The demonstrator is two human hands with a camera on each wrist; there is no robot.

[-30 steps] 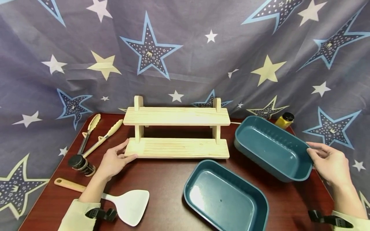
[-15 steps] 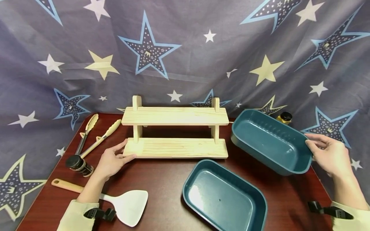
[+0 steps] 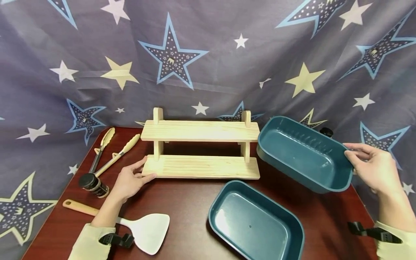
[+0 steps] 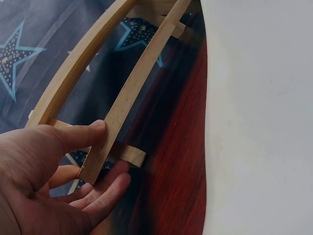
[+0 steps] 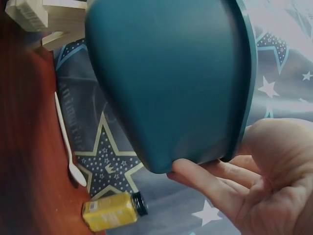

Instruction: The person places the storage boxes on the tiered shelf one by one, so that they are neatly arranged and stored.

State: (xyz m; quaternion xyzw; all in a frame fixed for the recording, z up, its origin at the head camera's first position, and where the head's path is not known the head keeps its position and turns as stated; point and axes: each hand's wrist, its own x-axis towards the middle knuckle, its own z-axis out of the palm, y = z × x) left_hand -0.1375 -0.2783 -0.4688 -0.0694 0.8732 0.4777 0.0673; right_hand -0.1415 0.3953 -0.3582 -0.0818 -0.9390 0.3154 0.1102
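Head view — a black-capped jar [image 3: 94, 186], tongs [image 3: 126, 144] and a spatula [image 3: 151, 231] lie leftmost on the table [image 3: 182, 202]; the left hand [image 3: 130, 180] pinches the lower shelf's left end on the wooden rack [image 3: 199, 167]; one teal bin [image 3: 256, 231] sits in front; farther right, a raised teal bin [image 3: 302, 155] — its right end pinched by the right hand [image 3: 373, 168].

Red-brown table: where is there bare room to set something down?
Between the white spatula and the nearer blue tray, in front of the wooden rack. Another patch lies right of that tray. The left side is crowded: tongs, dark-capped jar, left hand.
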